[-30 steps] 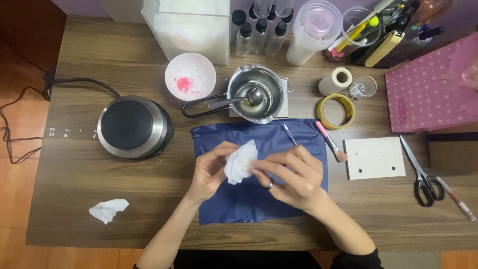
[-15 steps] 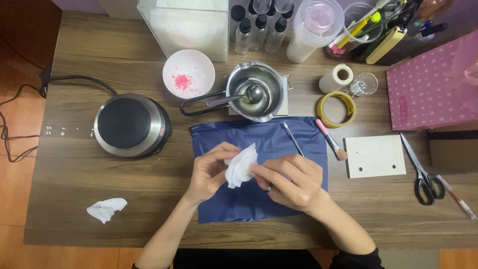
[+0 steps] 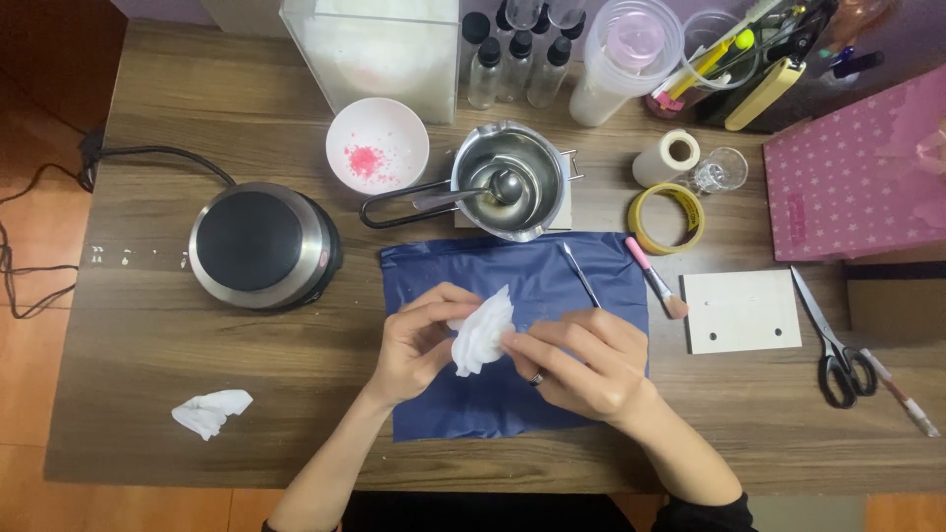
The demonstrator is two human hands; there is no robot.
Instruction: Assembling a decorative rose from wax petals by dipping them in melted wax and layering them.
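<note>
Pinched between both hands, a white tissue point(image 3: 482, 331) is held just above a blue mat point(image 3: 512, 335) spread on the wooden table point(image 3: 148, 325). The left hand point(image 3: 419, 342) is curled, its fingers point(image 3: 445, 301) closed on the tissue's left edge; the right hand point(image 3: 581, 360), a ring on one finger, is closed on its right edge with fingertips point(image 3: 514, 343) pressed to the paper. On the mat's upper part a thin metal pick point(image 3: 581, 275) is laid, and a pink-handled brush point(image 3: 654, 277) is seen at its right edge. Beyond the mat stands a steel pot point(image 3: 509, 180) with a spoon point(image 3: 483, 190) in it, and beside that a white bowl point(image 3: 377, 146) with pink beads. A round hotplate point(image 3: 262, 243) is placed left of the mat, and a second crumpled tissue point(image 3: 211, 412) is left near the table's front edge. To the right are found a tape ring point(image 3: 667, 218), a white card point(image 3: 741, 310) and scissors point(image 3: 834, 340).
</note>
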